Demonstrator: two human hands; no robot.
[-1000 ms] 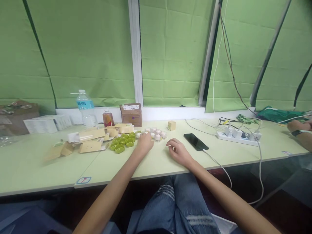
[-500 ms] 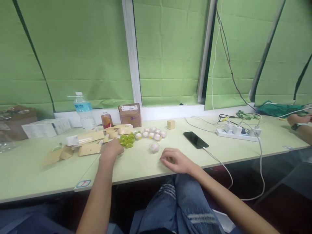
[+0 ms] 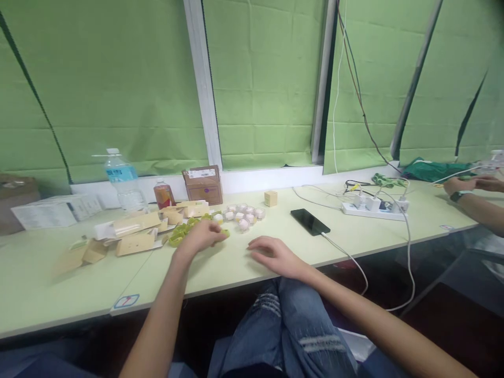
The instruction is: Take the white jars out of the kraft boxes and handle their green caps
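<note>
The left hand [image 3: 200,236] pinches one green cup [image 3: 226,233] apart from the clustered green cups [image 3: 180,234] (one picked out, the others apparently left), nearer the worktop's [image 3: 228,262] front edge than the pale round pieces [image 3: 244,225], while the right hand [image 3: 277,255], half-curled and apparently empty, rests by that edge.

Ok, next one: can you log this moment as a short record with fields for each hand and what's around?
Left hand: fingertips on a green cup
Right hand: on the table, fingers bent, nothing seen in it
Beside left hand: more green cups
Beyond hands: clear round tubs, grouped
Left side: opened cardboard packaging, large bottle
Right side: phone with white cable, power strip
Far right: another person's hand
</note>
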